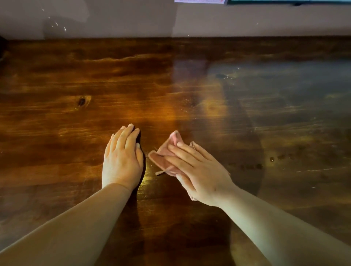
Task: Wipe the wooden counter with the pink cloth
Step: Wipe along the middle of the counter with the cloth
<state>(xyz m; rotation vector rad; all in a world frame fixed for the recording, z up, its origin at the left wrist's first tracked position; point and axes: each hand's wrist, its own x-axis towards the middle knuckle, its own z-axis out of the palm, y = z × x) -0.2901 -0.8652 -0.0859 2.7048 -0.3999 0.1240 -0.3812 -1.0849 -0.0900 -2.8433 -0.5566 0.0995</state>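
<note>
Glossy grained wooden counter [79,85]; soft pink cloth [163,157].

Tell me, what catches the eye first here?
The right hand lies flat on a small pink cloth, pressing it onto the glossy dark wooden counter near the middle. Just beside it, the left hand rests palm down on the bare wood. A few droplets glint further right.

1. Wall [133,19], plain pale grey-mauve, stood along the far edge of the surface, with a few bright specks at upper left.
2. Pale paper or card [199,1], cut off by the top edge, hung on the wall.
3. Dark-framed panel [284,1] sat just right of it, also cut off.
</note>
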